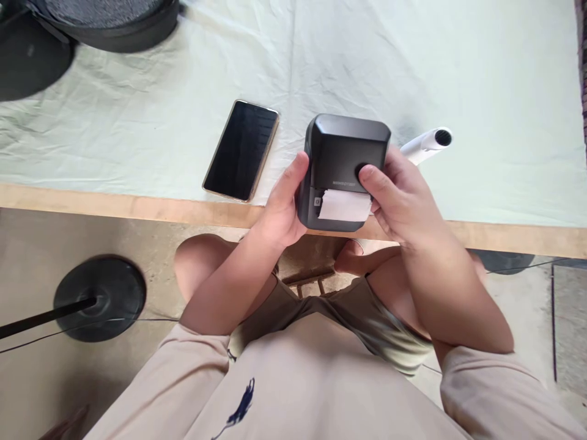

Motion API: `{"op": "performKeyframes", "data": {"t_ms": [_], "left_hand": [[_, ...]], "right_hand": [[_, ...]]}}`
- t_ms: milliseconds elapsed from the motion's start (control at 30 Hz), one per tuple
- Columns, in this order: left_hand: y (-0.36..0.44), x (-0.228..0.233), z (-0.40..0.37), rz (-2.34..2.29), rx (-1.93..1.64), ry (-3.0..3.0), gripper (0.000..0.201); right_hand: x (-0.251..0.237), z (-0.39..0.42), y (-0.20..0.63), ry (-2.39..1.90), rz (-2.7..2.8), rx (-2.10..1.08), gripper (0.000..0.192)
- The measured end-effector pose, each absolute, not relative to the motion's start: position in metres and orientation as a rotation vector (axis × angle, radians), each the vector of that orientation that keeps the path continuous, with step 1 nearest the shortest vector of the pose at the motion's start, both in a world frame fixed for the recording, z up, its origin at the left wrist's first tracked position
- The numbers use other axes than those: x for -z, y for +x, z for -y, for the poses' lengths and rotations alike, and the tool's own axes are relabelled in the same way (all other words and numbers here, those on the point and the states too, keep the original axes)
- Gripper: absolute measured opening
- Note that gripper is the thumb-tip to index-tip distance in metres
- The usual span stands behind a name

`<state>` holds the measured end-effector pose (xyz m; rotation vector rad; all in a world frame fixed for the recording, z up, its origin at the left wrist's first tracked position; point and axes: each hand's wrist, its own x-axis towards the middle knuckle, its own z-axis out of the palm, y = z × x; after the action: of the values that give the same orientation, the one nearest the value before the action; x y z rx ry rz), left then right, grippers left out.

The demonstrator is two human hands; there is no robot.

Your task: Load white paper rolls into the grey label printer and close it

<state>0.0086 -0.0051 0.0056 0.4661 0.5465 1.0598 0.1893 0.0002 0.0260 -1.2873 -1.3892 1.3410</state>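
Note:
I hold a small dark grey label printer (342, 160) in both hands over the table's near edge. My left hand (282, 208) grips its left side, thumb on the upper left corner. On its right side, my right hand (401, 198) holds it with the thumb pressed on the top face above the slot. A white strip of paper (345, 205) sticks out of the printer's front slot.
A black smartphone (241, 150) lies face up on the pale cloth-covered table (137, 122), left of the printer. A white tube (426, 144) lies behind my right hand. A dark bag (114, 21) sits at the far left. A black stand base (101, 298) is on the floor.

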Motion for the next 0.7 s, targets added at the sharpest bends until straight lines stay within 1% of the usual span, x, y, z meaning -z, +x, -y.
{"op": "performKeyframes", "data": {"t_ms": [67, 167, 200, 300, 333, 433, 467, 533, 633, 667, 700], "left_hand": [[0.008, -0.007, 0.006, -0.586, -1.11, 0.462, 0.03], [0.007, -0.011, 0.006, -0.584, -1.167, 0.44, 0.023], [0.007, -0.012, 0.005, -0.561, -1.17, 0.425, 0.02], [0.009, -0.014, 0.004, -0.55, -1.161, 0.374, 0.012], [0.009, -0.013, 0.004, -0.557, -1.144, 0.377, 0.014], [0.01, -0.009, 0.006, -0.504, -1.092, 0.431, 0.033], [0.009, -0.007, 0.007, -0.486, -1.093, 0.449, 0.035], [0.008, -0.004, 0.008, -0.484, -1.1, 0.473, 0.033], [0.006, -0.004, 0.006, -0.55, -1.113, 0.438, 0.024], [0.006, -0.005, 0.005, -0.571, -1.119, 0.41, 0.023], [0.006, -0.007, 0.004, -0.593, -1.129, 0.382, 0.026]], "right_hand": [[-0.025, -0.001, 0.192, -1.301, 1.454, -1.311, 0.072], [-0.025, -0.002, 0.2, -1.325, 1.546, -1.233, 0.063], [-0.024, -0.002, 0.202, -1.318, 1.561, -1.2, 0.062], [-0.021, -0.005, 0.209, -1.274, 1.571, -1.151, 0.072], [-0.02, -0.005, 0.209, -1.259, 1.575, -1.153, 0.073], [-0.02, -0.006, 0.208, -1.225, 1.586, -1.184, 0.071], [-0.021, -0.006, 0.206, -1.218, 1.581, -1.195, 0.07], [-0.023, -0.006, 0.203, -1.216, 1.562, -1.209, 0.071], [-0.024, -0.006, 0.201, -1.213, 1.546, -1.215, 0.072], [-0.024, -0.006, 0.201, -1.212, 1.546, -1.219, 0.071], [-0.022, -0.006, 0.201, -1.213, 1.546, -1.222, 0.071]]}}
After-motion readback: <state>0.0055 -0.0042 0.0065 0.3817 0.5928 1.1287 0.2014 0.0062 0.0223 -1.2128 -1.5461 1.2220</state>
